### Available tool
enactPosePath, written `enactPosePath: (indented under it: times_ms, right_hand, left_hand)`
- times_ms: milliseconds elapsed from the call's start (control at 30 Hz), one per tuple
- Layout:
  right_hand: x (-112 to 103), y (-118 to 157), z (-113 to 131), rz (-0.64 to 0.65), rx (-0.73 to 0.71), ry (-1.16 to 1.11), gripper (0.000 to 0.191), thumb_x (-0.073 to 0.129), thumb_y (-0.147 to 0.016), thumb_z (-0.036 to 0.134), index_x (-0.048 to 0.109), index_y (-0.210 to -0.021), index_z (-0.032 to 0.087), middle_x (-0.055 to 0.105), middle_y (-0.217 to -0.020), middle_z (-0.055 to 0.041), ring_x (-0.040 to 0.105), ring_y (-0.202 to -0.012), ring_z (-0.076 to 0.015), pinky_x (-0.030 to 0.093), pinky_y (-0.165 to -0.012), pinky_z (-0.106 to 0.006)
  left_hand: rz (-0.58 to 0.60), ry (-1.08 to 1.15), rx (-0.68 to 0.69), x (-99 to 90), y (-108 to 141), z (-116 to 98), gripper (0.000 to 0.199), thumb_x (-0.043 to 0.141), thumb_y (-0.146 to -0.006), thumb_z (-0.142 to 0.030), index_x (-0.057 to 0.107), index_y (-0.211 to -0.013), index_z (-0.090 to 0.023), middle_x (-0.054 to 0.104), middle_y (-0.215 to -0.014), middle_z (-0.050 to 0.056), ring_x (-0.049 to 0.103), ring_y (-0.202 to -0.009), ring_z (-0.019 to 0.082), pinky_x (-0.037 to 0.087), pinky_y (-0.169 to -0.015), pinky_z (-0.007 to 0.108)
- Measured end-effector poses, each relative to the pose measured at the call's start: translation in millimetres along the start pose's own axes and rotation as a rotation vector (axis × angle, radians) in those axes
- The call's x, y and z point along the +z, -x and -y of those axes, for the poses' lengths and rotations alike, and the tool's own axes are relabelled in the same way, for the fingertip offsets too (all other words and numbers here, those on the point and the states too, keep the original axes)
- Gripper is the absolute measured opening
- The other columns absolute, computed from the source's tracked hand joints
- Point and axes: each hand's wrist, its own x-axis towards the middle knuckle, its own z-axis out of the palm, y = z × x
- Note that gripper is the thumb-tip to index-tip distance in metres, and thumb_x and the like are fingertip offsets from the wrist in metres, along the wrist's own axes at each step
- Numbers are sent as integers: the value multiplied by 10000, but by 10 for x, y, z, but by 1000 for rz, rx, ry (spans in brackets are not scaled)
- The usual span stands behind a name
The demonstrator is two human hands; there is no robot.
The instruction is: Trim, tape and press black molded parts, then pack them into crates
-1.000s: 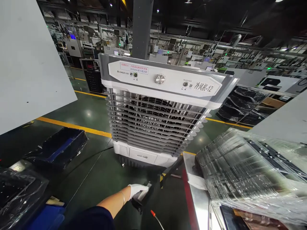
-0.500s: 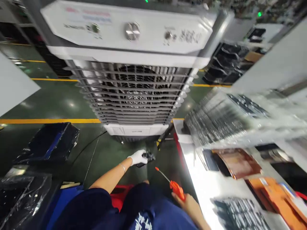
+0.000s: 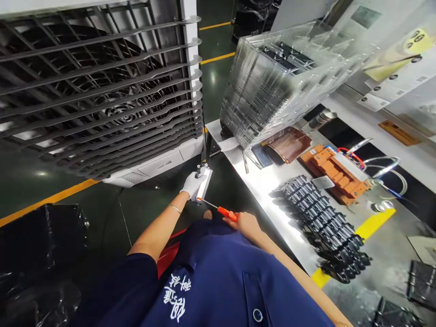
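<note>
My left hand (image 3: 192,184), in a white glove, is closed around a small narrow part (image 3: 205,182) with a bright pale face and dark edges. It holds the part tilted over the floor, just in front of my body. My bare right hand (image 3: 248,225) grips an orange-handled tool (image 3: 227,213) with a thin metal shaft and an orange tip. That tip is at the lower end of the part and seems to touch it. The glove hides the part's left side.
A large air cooler (image 3: 160,165) with a slatted grille stands ahead on the left. On the metal table (image 3: 254,177) at right are stacked clear plastic trays (image 3: 262,91), rows of black parts (image 3: 320,218) and an orange fixture (image 3: 335,170). Black wrapped items (image 3: 44,236) lie at left.
My view has swung right towards the table. The tool's tip has come from apart to the part in my left hand, which now shows a bright face instead of black.
</note>
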Motion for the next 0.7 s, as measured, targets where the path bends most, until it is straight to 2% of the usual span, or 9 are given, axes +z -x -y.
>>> enactPosePath:
  times_ms: [233,333,433,700]
  right_hand:
    - [25,85,-162,-18,79,-122,560,415,-862,674,713,-868,200,726,-830,-96,683,-774,-236,432,-632,-265]
    - [5,117,-325,-70,165,-173,557,404,-873,660,713,-896,198,726,-844,-101,684,-795,-237,441,-651,-264]
    - [-10,163,-525,-79,243,-223,561,396,-873,665,712,-914,203,726,-855,-100,685,-817,-232,447,-671,-257]
    - [138,363,-1052,-58,272,-333,604,422,-838,698,711,-914,173,725,-909,-128,686,-869,-256,467,-708,-276]
  left_hand:
    - [108,-143,26,173,85,-131,374,675,-713,-471,616,-888,-146,672,-895,77,603,-812,199,447,-743,302]
    - [229,-190,31,222,171,-151,363,676,-700,-479,617,-837,-148,670,-832,61,609,-777,195,458,-716,294]
    - [367,-232,37,297,252,-136,438,693,-669,-525,637,-885,-149,685,-844,62,622,-787,203,473,-719,297]
    - [495,-407,91,734,439,-201,505,677,-674,-528,649,-973,-122,711,-937,104,648,-899,256,490,-793,338]
